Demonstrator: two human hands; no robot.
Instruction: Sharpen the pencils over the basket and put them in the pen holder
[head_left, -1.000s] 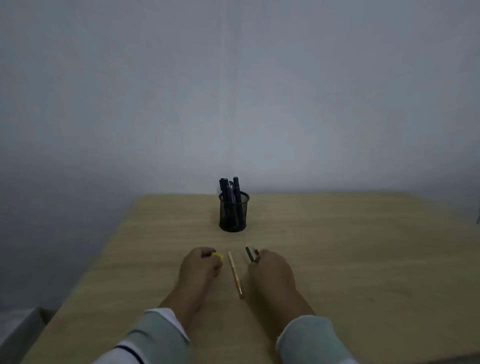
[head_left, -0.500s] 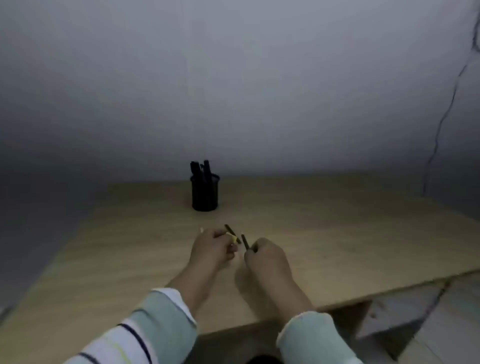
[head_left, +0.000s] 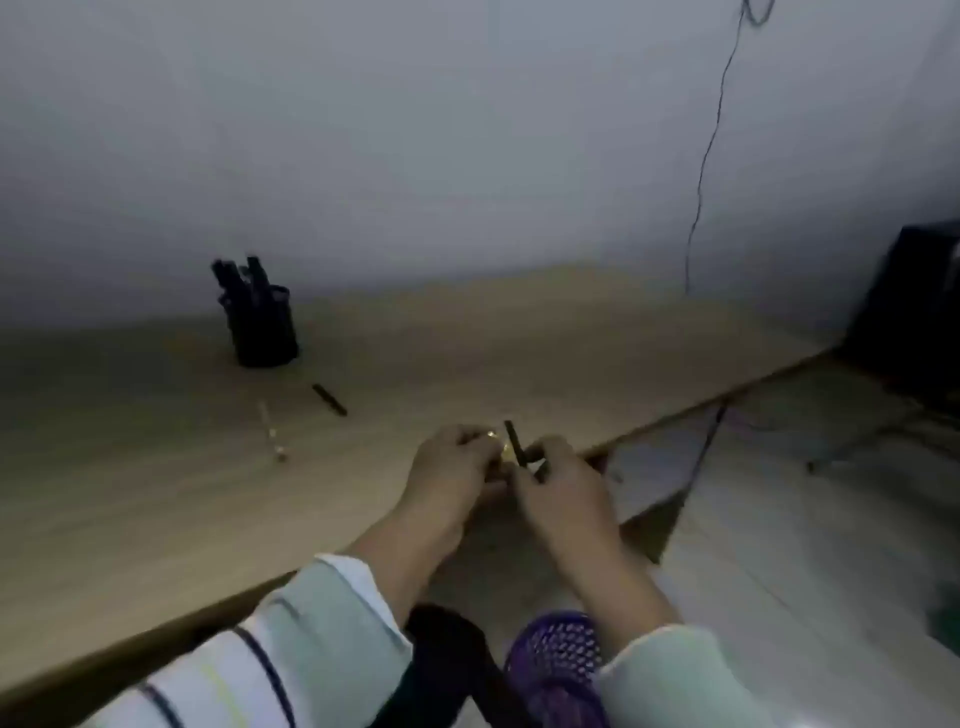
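My left hand (head_left: 451, 480) pinches a small yellow sharpener (head_left: 496, 446) above the table's front edge. My right hand (head_left: 561, 483) grips a dark pencil (head_left: 514, 441) whose free end sticks up between both hands. A black mesh pen holder (head_left: 267, 327) with several dark pens stands far left on the wooden table (head_left: 156, 493). A light wooden pencil (head_left: 272, 431) and a short dark pencil (head_left: 329, 399) lie on the table in front of the holder. A purple perforated basket (head_left: 556, 660) sits on the floor below my right forearm, partly hidden by my sleeve.
A thin cable (head_left: 709, 156) hangs down the grey wall at the right. A dark box-like object (head_left: 909, 306) stands at the far right beyond the table end. Pale floor tiles (head_left: 779, 545) show to the right of the table.
The view has swung right and down, bringing the basket and floor into sight. Both hands moved with pencil and sharpener toward the table's front edge. The light pencil stayed on the table.
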